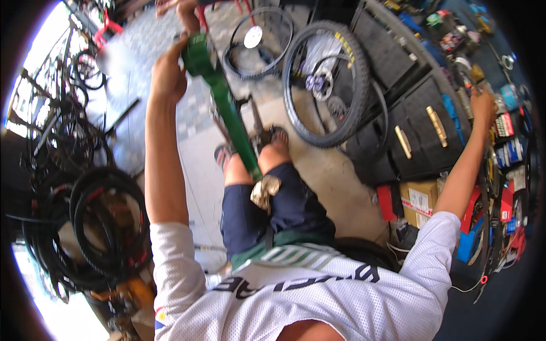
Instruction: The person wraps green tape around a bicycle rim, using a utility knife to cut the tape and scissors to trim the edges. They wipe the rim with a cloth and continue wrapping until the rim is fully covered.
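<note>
At the upper left, my left hand [169,77] is closed around the top end of a long green part that looks like a bicycle frame [224,99]. The frame slants down toward my knees, and a crumpled, stained rag [265,191] sits at its lower end. My right arm stretches far out to the right. Over a bench crowded with tools, my right hand [482,105] has its fingers drawn together among small items. What they hold, if anything, is too small to make out.
A knobby-tyred wheel [352,85] leans on a black cabinet [398,131] with brass-coloured handles. Behind the frame stands a bare wheel rim [278,57]. Tyres [108,221] and bicycles crowd the left side. A cardboard box [418,199] sits under the bench; another person's hand [168,5] shows at the top.
</note>
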A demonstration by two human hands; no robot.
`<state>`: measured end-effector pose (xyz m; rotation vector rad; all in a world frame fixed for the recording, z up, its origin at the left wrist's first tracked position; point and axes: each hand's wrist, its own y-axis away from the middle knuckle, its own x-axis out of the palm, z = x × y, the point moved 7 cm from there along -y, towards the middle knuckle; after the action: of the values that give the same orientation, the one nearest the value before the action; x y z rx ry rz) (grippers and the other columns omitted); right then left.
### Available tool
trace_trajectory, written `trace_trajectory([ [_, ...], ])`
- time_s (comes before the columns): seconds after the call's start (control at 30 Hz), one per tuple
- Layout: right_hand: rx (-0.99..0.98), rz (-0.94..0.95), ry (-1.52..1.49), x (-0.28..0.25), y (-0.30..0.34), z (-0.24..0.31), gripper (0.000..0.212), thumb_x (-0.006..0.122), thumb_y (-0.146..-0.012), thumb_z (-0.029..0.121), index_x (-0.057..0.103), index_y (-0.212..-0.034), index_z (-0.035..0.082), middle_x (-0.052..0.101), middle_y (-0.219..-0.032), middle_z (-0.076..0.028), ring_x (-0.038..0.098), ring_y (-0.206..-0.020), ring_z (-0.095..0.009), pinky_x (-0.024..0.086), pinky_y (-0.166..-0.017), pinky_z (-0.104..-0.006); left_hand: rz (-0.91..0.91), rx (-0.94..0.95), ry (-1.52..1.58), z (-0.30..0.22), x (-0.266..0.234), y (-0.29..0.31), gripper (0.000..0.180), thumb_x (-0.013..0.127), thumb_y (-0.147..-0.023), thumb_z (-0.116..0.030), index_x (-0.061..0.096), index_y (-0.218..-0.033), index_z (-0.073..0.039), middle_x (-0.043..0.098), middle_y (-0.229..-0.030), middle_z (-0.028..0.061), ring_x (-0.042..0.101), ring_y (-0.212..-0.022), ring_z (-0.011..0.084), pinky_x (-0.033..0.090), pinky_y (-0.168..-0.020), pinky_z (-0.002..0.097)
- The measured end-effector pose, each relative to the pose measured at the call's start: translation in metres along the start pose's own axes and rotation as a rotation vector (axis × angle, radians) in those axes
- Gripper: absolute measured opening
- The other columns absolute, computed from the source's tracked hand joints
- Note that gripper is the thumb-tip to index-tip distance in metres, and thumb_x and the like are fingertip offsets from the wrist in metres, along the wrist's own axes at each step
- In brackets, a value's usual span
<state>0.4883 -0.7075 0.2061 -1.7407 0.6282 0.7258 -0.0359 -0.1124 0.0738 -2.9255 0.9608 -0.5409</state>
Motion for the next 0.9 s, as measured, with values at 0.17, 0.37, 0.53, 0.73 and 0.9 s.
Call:
trace_trajectory([
  [0.17,-0.515,0.177,-1.146,-0.132,0.241,0.248,0.026,0.074,-0.090,0.021,0.071,-0.110,0.005,0.070,-0.112,-0.012,0.064,-0.107,-0.032,0.049,-0.097,-0.0401,0.139,-0.118,0.201,0.003,-0.021,0.007,0.046,0.038,-0.104,-0.024,0.062,-0.127,0.007,0.071,-0.121,0.0165,0.066,-0.113,0.0277,0.046,-0.106,0.0408],
  [0.37,-1.183,0.453,-1.175,-0.135,0.507,0.391,0.043,0.080,-0.081,0.031,0.070,-0.119,0.014,0.063,-0.121,-0.007,0.057,-0.116,-0.026,0.044,-0.099,-0.0418,0.260,-0.193,0.339,0.010,-0.005,-0.003,0.051,0.040,-0.102,-0.033,0.062,-0.127,0.006,0.070,-0.122,0.0178,0.065,-0.116,0.0300,0.045,-0.110,0.0444],
  [0.53,-1.015,0.518,-1.462,-0.095,0.526,0.406,0.032,0.077,-0.081,0.021,0.064,-0.108,0.011,0.064,-0.107,-0.009,0.059,-0.103,-0.029,0.044,-0.092,-0.0444,0.171,-0.069,0.190,0.004,0.011,0.011,0.036,0.067,-0.097,-0.031,0.067,-0.115,0.000,0.072,-0.099,0.0092,0.069,-0.086,0.0191,0.057,-0.078,0.0344],
  [0.73,-0.260,1.146,-2.131,-0.086,0.447,0.392,0.042,0.064,-0.085,-0.003,0.048,-0.124,0.003,0.057,-0.085,-0.004,0.058,-0.076,-0.009,0.049,-0.067,-0.0235,0.164,-0.022,0.202,-0.005,0.016,0.023,0.031,0.070,-0.097,-0.027,0.071,-0.109,0.002,0.072,-0.095,0.0076,0.068,-0.081,0.0161,0.058,-0.072,0.0328],
  [0.9,-0.569,0.985,-1.959,-0.119,0.361,0.442,0.045,0.061,-0.101,0.044,0.067,-0.101,-0.001,0.069,-0.091,-0.009,0.062,-0.085,-0.012,0.048,-0.075,-0.0274,0.135,0.192,0.026,-0.035,0.013,0.017,0.033,0.070,-0.098,-0.022,0.070,-0.114,0.006,0.070,-0.119,0.0132,0.070,-0.101,0.0202,0.059,-0.082,0.0346],
])
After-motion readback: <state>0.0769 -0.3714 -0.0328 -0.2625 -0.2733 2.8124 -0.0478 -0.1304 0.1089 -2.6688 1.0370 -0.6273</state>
